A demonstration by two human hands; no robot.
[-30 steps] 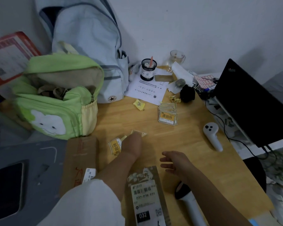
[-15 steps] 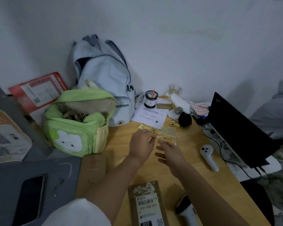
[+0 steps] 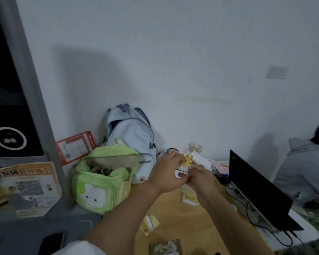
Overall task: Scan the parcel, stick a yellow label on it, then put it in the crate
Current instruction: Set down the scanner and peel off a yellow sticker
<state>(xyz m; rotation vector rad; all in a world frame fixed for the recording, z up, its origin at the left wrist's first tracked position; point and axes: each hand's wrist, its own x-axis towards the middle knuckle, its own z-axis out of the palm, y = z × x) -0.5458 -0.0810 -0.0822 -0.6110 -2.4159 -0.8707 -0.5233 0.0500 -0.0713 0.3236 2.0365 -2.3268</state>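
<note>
Both of my hands are raised above the wooden table (image 3: 175,218) and meet on one yellow label sheet (image 3: 186,161). My left hand (image 3: 166,173) pinches its left side; my right hand (image 3: 201,178) holds its lower right edge. Below them a small stack of yellow labels (image 3: 189,197) lies on the table. Crumpled yellow label scraps (image 3: 148,224) lie nearer me. Only the top of the brown parcel (image 3: 165,246) shows at the bottom edge. No crate is in view.
A green bag (image 3: 103,181) and a pale blue backpack (image 3: 133,137) stand at the back left. A black laptop (image 3: 256,190) with cables sits on the right. A phone (image 3: 52,242) lies on the grey surface at the left. A seated person (image 3: 306,166) is at far right.
My view has tilted upward, so the parcel and scanner slid to the bottom edge. Both hands went to the label stack, and they now hold one yellow label sheet up off the table.
</note>
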